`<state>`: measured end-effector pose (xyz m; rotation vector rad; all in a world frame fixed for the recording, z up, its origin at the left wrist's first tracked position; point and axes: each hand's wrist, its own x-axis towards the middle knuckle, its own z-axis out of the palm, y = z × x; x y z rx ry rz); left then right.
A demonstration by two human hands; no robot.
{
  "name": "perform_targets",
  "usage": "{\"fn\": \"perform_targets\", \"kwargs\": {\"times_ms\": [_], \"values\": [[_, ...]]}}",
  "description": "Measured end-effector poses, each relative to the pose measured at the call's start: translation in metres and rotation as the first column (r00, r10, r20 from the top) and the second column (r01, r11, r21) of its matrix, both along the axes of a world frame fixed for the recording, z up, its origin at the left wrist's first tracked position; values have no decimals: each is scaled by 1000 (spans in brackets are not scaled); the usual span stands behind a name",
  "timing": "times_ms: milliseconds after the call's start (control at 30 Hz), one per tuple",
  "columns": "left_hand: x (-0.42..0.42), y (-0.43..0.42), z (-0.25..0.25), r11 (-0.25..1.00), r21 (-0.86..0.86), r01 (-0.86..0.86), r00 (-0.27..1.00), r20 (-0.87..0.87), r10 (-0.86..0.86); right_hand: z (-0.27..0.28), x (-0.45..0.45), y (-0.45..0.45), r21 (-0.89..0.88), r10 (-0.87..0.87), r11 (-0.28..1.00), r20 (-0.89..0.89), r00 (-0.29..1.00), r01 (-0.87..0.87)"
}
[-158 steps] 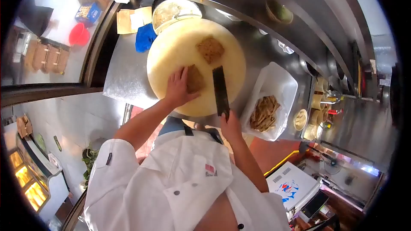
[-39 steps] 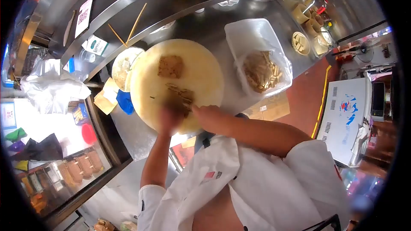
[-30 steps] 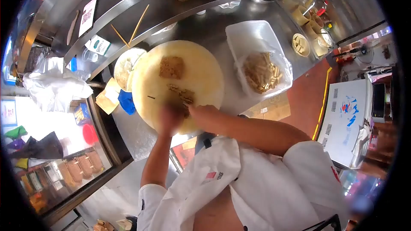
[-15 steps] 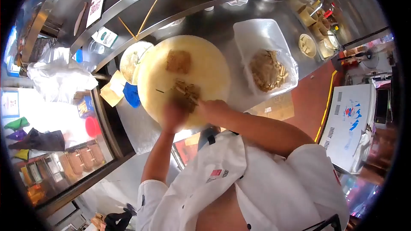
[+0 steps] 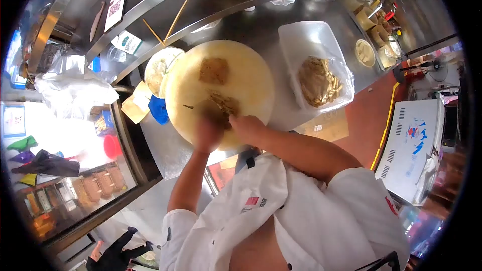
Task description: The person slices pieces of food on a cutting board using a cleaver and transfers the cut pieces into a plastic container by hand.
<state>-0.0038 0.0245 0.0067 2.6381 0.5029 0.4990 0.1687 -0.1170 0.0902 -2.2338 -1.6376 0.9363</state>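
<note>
At the left we see a blue cloth (image 5: 158, 111) on the steel table (image 5: 161, 153), just beside our round board (image 5: 253, 73). On the board lies a dark sliver (image 5: 188, 106); then comes our left hand (image 5: 208, 134), so blurred that we cannot tell its state or what it grasps. A square brown slab (image 5: 214, 71) lies farther up, with cut strips (image 5: 224, 101) below it. Our right hand (image 5: 248, 129) curls its fingers against those strips; whether it pinches any, we cannot tell. Rightward stands a plastic tub (image 5: 297, 35) holding brown pieces (image 5: 316, 83).
</note>
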Motion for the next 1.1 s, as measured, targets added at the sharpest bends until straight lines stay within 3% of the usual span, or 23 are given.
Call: {"fn": "perform_targets", "kwargs": {"times_ms": [200,267,333,400,467,533,600,667,733,833,867,933,1100], "values": [[-5,-6,-5,997,78,4,993,114,-13,53,1,-22,-25,-48,999,-56,997,47],[-5,-3,-8,995,90,38,989,138,-50,25,-6,-15,-50,-115,993,-122,986,109],[-5,-1,-9,996,87,-30,996,89,22,6,-6,-8,-65,-183,983,-182,966,174],[-6,-3,-1,998,61,-13,999,52,10,4,-4,-5,83,-39,996,-49,998,43],[4,-4,7,1000,30,-1,1000,29,1,18,1,-12,67,-34,997,-47,998,37],[2,-12,15,981,195,-13,996,89,-5,34,-3,-21,30,-17,999,-67,998,19],[-7,-9,-1,989,151,-3,995,100,-12,41,-8,-27,24,-56,998,-29,998,56],[-5,-4,-1,992,126,14,992,120,-29,-7,-14,-20,68,-55,996,-13,998,56],[1,-2,17,999,13,42,987,-157,-39,-15,-14,-12,121,-56,991,6,998,55],[16,-19,69,997,-56,-53,975,-218,39,-4,-3,-7,67,-30,997,-29,999,32],[12,-16,54,997,-52,-50,976,-214,37,-9,2,-8,47,-1,999,-30,1000,2],[-1,-9,16,991,134,-7,997,77,-3,-1,8,-11,23,39,999,-32,999,-38],[-10,-13,3,986,167,-17,998,67,6,32,6,-35,-36,9,999,-98,995,-12]]}}
